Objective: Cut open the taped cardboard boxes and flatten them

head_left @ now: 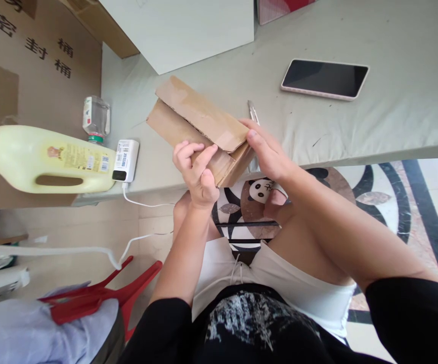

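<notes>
A small brown cardboard box [204, 119] is held tilted between my two hands, above the near edge of the covered table. One long flap stands partly raised, leaving a dark gap along its edge. My left hand [198, 169] is closed on the near side, its fingertips at the flap's edge. The right end of the box is gripped by my right hand [266, 149], thumb on top and the other fingers partly hidden. Just beyond that hand lies a utility knife [253, 112], partly covered by it.
A phone [325, 79] lies on the table [404, 60] to the right. At left are a yellow jug [48, 156], a clear bottle [99, 117], a white power bank [126, 161] with a cable, and a large carton [52, 86]. A white box [192, 30] stands behind.
</notes>
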A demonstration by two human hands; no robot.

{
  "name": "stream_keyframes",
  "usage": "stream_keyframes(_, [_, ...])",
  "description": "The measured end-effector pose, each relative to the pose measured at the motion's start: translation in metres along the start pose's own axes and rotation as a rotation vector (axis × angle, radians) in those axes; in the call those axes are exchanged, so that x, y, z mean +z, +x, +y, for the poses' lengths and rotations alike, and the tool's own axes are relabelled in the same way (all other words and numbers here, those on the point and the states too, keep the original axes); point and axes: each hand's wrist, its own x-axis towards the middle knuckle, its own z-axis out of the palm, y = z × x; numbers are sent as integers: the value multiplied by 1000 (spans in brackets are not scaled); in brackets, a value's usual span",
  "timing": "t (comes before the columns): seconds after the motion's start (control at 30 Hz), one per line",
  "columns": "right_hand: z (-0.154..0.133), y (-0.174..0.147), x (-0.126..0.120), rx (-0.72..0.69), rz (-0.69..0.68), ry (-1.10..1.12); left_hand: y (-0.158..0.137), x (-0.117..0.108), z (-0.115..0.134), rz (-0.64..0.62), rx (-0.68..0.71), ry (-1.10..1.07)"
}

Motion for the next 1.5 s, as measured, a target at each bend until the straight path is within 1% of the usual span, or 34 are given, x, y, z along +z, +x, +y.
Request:
stream_keyframes(0.13, [2, 1, -1, 5, -11, -12, 1, -1, 0, 1, 4, -26])
stream_keyframes(0.3, [4, 2, -1, -13, -27, -11, 0, -1, 0, -17, 6, 9])
stream_keyframes(0.53, [3, 1, 0, -20, -21, -1, 0, 0, -1, -12, 9, 14])
stream_keyframes(0.67, [1, 1, 1, -5, -2, 3, 0, 2, -1, 8, 17, -26])
stream_keyframes(0.83, [1, 1, 1, -1, 7, 18, -1, 1, -2, -16, 8, 36])
stream_keyframes(1.1, [0, 1, 0, 13, 2, 14, 1, 0, 0, -35, -12, 19])
stream_keyframes(1.2, [0, 1, 0, 24, 2, 9, 1, 1, 0, -21, -17, 15])
stream_keyframes(1.27, [0, 1, 0, 28, 1, 10, 0, 1, 0, -14, -30, 22])
stream_keyframes(1.43, [0, 1, 0, 25, 6, 15, -2, 2, 0, -49, -123, 79])
stream_keyframes(1.5, [0, 0, 0, 26, 7, 16, -2, 2, 0, -50, -118, 77])
